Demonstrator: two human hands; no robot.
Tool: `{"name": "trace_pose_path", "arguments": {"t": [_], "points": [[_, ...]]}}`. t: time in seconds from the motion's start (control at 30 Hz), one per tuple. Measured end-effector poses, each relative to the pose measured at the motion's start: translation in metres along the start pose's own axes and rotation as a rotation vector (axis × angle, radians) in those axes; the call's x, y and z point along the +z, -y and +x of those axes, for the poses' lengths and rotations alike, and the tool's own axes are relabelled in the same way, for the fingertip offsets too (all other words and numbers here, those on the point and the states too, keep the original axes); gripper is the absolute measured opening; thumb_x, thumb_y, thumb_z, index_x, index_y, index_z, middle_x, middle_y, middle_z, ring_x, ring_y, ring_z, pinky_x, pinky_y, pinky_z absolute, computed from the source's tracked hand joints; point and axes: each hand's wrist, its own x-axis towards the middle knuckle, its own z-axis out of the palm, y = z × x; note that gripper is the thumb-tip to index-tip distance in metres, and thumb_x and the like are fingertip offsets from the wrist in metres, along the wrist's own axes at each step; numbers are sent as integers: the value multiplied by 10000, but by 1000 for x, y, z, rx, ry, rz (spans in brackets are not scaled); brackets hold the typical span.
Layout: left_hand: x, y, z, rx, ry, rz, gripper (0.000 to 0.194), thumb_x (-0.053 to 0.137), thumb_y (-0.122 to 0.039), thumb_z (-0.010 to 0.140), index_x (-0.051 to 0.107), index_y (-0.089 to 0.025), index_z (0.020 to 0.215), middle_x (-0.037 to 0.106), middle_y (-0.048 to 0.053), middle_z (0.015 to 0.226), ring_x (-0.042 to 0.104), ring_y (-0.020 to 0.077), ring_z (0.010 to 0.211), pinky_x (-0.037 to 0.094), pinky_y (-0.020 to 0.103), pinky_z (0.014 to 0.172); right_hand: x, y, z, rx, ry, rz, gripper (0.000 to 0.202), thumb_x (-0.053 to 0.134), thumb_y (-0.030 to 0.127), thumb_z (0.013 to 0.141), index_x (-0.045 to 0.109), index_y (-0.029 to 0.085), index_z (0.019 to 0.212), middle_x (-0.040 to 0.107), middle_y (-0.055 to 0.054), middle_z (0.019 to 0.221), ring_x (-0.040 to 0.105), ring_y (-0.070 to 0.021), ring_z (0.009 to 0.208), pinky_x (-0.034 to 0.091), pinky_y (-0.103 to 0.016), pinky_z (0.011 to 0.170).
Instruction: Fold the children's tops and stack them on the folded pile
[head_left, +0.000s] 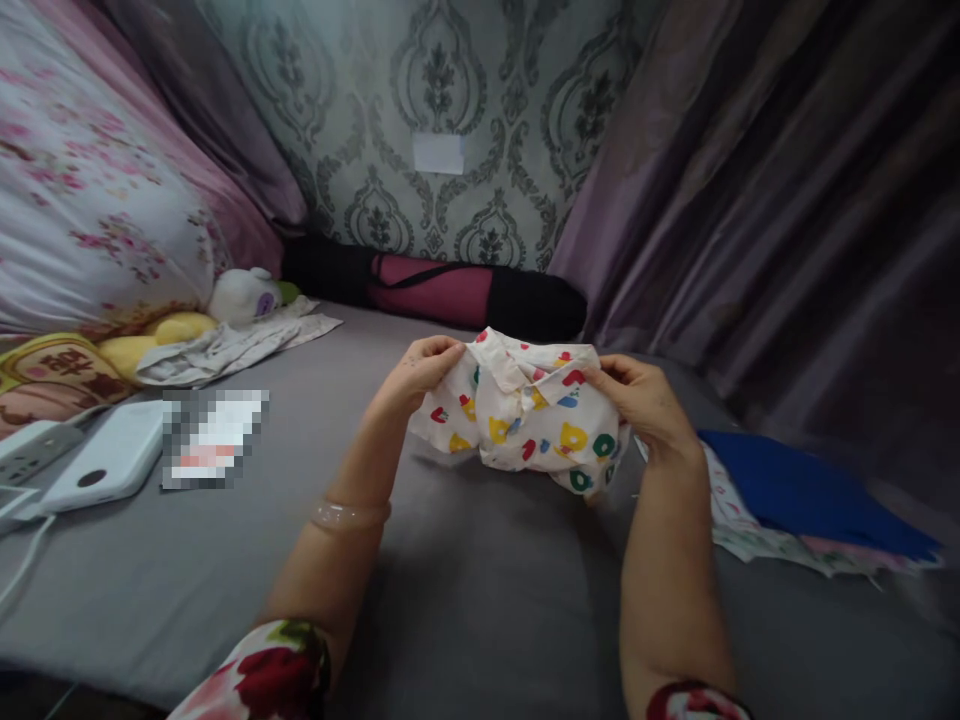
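Observation:
A small white collared shirt (525, 415) with red, yellow, green and blue prints hangs between my two hands above the grey sheet. My left hand (429, 368) pinches it beside the left end of the collar, thumb on top. At the right end of the collar, my right hand (636, 398) grips the fabric between thumb and fingers. The collar faces up, and the lower part of the shirt is bunched or folded beneath.
Folded clothes with a blue piece (817, 495) lie at the right. At the left are a white power bank (112, 455), a power strip (37, 450), a blurred-out card (217, 440), plush toys (244, 295) and a pale cloth (232, 350). A long black-and-maroon bag (435, 288) lies along the wall.

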Motion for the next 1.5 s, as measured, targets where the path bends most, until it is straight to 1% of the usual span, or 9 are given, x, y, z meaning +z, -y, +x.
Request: {"name": "trace_pose_path", "arguments": {"t": [0.17,0.37,0.5,0.57,0.7,0.83,1.0,1.13,1.5], "points": [[-11,-38,2,163,60,35,330,730,-453,693,637,-140,746,607,3,629,518,87,516,380,195,471,-8,25,7,-53,88,-54,471,748,573,682,711,183,943,730,-61,835,654,-174,662,492,-240,498],[-42,-111,-4,457,107,429,269,759,-396,691,705,-146,772,622,9,641,546,106,563,418,220,515,-19,69,19,-213,122,-96,451,779,582,645,727,196,873,726,-44,807,647,-171,666,499,-241,509],[-46,-151,-26,974,-209,637,141,719,-326,762,727,-187,779,572,-9,696,530,113,696,451,251,659,-27,111,10,-451,41,-51,400,789,565,657,724,217,844,723,-37,808,655,-195,707,532,-284,563],[-46,-161,-35,1123,-330,645,130,682,-327,808,728,-205,812,554,-12,714,521,113,722,453,260,697,-31,126,6,-534,-5,-9,379,761,557,707,720,230,895,723,-38,847,661,-205,752,543,-308,601],[-49,-163,-31,1023,-155,703,181,695,-362,783,690,-196,712,525,-22,640,516,103,646,466,254,652,-30,138,11,-630,5,-177,359,799,557,649,721,219,737,693,-35,779,648,-210,772,537,-317,640],[-51,-162,-16,964,-244,557,212,623,-378,836,686,-186,774,558,-9,653,547,114,655,486,260,642,-28,141,21,-701,-34,-189,350,785,569,662,731,231,736,694,-40,847,642,-215,795,542,-334,660],[-52,-168,-3,1043,-283,673,141,665,-309,787,701,-184,732,531,-16,644,535,116,660,488,283,689,-32,142,30,-689,62,-207,368,780,579,662,736,220,729,694,-51,867,643,-218,805,529,-333,665],[-53,-163,8,985,-157,752,150,638,-303,800,702,-187,730,519,-25,613,512,99,619,467,250,653,-31,140,35,-643,95,-259,424,784,613,614,721,196,667,701,-60,857,643,-220,822,524,-324,696],[-54,-155,25,1067,-403,754,160,603,-335,854,692,-202,861,507,-19,720,477,109,688,456,283,768,-20,133,46,-608,-100,-275,462,682,641,733,662,186,806,692,-63,805,627,-206,712,502,-320,607]]}}
